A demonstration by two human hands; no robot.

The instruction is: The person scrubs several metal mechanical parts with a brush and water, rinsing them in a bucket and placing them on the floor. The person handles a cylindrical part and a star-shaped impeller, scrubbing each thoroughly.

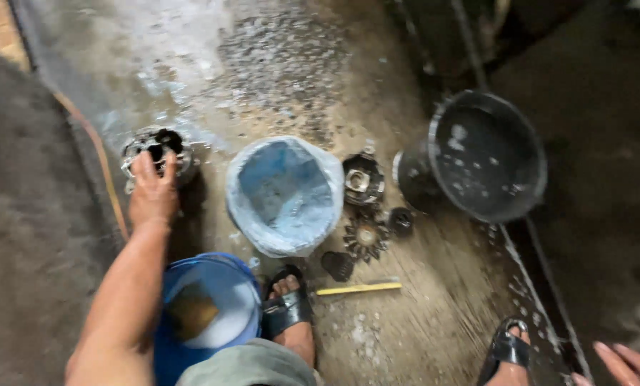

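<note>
My left hand (pixel 152 191) reaches forward and grips a round metal gear housing (pixel 156 149) that stands on the wet concrete floor at the left. My right hand (pixel 627 364) shows only its fingers at the bottom right corner, spread apart and holding nothing. A light blue bucket (pixel 286 194) sits in the middle. To its right lie several dark gear parts (pixel 364 207), one of them a toothed bevel gear (pixel 365 237).
A black bucket (pixel 488 154) with liquid in it tilts at the right. A blue tub (pixel 209 307) sits by my left foot. A yellow-handled tool (pixel 359 288) lies on the floor. An orange hose (pixel 102 164) runs along the left.
</note>
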